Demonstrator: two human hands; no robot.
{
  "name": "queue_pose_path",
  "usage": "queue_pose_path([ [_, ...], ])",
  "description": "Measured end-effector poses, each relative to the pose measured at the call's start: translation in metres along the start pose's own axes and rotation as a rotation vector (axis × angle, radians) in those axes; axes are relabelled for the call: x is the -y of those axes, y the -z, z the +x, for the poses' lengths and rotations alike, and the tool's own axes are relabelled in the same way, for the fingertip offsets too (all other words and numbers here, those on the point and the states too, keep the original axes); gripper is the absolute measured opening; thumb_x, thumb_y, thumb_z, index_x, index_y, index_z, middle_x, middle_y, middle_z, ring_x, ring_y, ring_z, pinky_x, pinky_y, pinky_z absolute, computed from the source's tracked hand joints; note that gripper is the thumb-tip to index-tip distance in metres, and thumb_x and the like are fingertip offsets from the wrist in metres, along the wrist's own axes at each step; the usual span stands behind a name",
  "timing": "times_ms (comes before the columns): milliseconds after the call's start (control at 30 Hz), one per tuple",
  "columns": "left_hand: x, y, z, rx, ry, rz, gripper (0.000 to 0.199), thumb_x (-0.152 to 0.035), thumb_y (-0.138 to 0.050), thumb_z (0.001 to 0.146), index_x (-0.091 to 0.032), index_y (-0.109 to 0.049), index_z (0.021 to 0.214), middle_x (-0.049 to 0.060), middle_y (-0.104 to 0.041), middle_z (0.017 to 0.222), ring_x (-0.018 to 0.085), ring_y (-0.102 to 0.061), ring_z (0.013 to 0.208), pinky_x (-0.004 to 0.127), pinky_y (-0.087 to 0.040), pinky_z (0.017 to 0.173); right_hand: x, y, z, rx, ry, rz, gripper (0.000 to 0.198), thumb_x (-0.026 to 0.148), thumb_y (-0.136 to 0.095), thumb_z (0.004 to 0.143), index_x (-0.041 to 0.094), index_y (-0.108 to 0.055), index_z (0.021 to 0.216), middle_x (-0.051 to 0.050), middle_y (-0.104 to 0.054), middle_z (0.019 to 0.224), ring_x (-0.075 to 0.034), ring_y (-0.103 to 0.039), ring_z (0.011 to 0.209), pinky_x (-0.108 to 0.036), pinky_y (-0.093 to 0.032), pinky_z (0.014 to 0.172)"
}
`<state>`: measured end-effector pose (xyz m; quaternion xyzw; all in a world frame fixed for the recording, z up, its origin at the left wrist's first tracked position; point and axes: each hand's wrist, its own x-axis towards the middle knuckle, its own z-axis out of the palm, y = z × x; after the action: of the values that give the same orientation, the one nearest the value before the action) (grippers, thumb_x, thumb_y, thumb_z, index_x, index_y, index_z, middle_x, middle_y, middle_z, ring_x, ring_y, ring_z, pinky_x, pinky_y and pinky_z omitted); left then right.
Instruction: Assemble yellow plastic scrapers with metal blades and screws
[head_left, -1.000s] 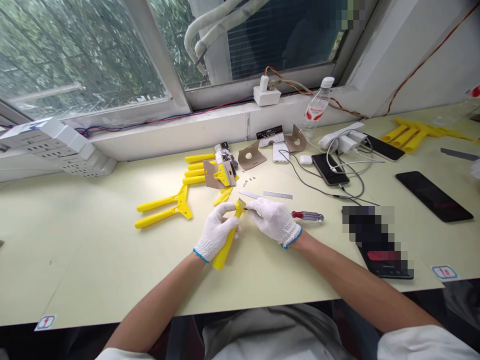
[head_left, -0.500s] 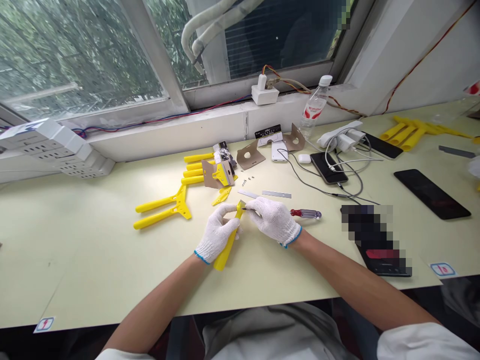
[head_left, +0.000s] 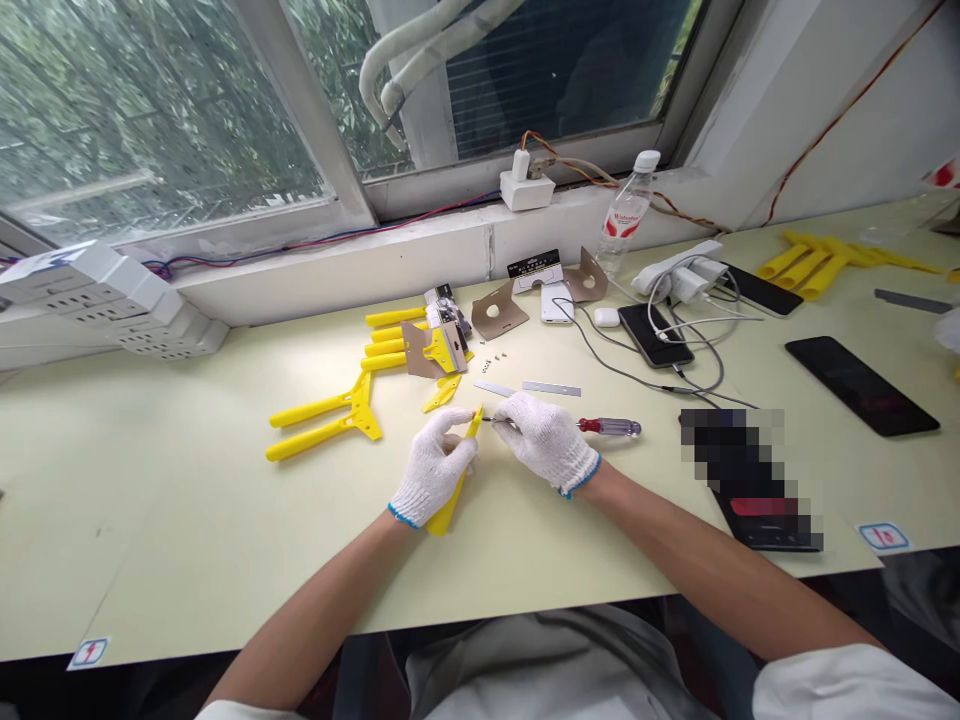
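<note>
My left hand [head_left: 433, 465], in a white knit glove with a blue cuff, is closed around a yellow plastic scraper [head_left: 448, 515]. The scraper's handle slants down toward me and its head points up, seen nearly edge-on. My right hand [head_left: 547, 440], gloved alike, grips a screwdriver [head_left: 611, 427] by its shaft. The clear and red handle sticks out to the right, and the tip meets the scraper head by my left fingertips. Just beyond my hands lie two flat metal blades [head_left: 551, 388], a small yellow plastic piece [head_left: 442, 394] and several tiny screws [head_left: 487, 366].
Two yellow scrapers [head_left: 322, 440] lie at left; several more, some with cardboard packaging [head_left: 416, 350], lie farther back. To the right are phones [head_left: 861, 385], a power strip with cables [head_left: 686, 272] and a water bottle [head_left: 628, 212]. White boxes [head_left: 112, 295] stand by the window.
The scraper head has turned from showing part of its face to nearly edge-on in my left hand. The screwdriver tip stays against it, with slightly more of the shaft showing.
</note>
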<state>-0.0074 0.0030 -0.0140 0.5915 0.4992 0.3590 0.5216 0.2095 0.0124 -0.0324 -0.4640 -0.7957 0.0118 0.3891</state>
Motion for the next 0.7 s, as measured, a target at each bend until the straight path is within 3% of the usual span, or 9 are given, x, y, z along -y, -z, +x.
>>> queue_pose_path([
  [200,-0.0013,-0.0012,-0.0005,-0.012,0.004,-0.012,0.037,-0.027,-0.071,0.087,-0.020,-0.063,0.123,-0.005,-0.067,0.066,0.016,-0.068,0.056,0.030,-0.057,0.063,0.0023,-0.0005,-0.0018,-0.007,-0.063,-0.075,0.015,0.024,-0.063,0.104,0.022,-0.075,0.096,-0.002,-0.076,0.086,-0.017,-0.069,0.076,-0.031,-0.045,0.069],
  [700,-0.0034,-0.0029,-0.0010,-0.027,0.011,-0.036,0.036,-0.028,-0.073,0.084,-0.020,-0.063,0.119,-0.001,-0.070,0.084,0.015,-0.069,0.059,0.029,-0.057,0.061,0.0028,0.0009,-0.0028,0.055,-0.048,-0.119,0.016,0.024,-0.061,0.106,0.021,-0.076,0.101,-0.002,-0.078,0.090,-0.017,-0.072,0.080,-0.032,-0.044,0.068],
])
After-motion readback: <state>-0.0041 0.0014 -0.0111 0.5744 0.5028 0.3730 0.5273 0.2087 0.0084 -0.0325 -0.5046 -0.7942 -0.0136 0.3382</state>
